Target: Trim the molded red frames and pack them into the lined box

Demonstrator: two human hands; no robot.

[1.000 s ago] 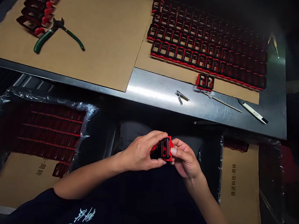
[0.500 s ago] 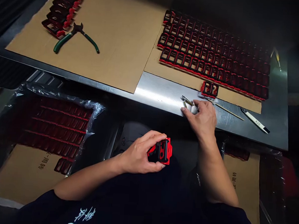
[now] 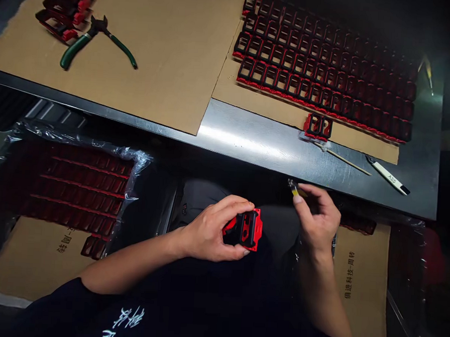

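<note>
My left hand (image 3: 214, 231) is closed around a red and black plastic frame part (image 3: 251, 229), held in front of my body with its slotted red and black side turned right. To its right, my right hand (image 3: 318, 218) pinches a small nail clipper (image 3: 292, 186) between thumb and fingers. The clipper's metal jaws point up and left, and a yellowish piece shows by the thumb; the rest is hidden by the fingers. The clipper is apart from the plastic part, just off the table's front edge.
On the metal table (image 3: 242, 134) lie green-handled cutters (image 3: 98, 26), rows of red-black frames (image 3: 297, 87), two separate frames (image 3: 318, 127), a thin stick (image 3: 348, 161) and a white-handled knife (image 3: 388, 175). Plastic-lined boxes with more frames (image 3: 84, 186) and cardboard (image 3: 360, 276) flank me below.
My right hand has picked the nail clipper up off the table and drawn it back toward me, past the edge. My left hand still holds the frame part. The view has shifted slightly.
</note>
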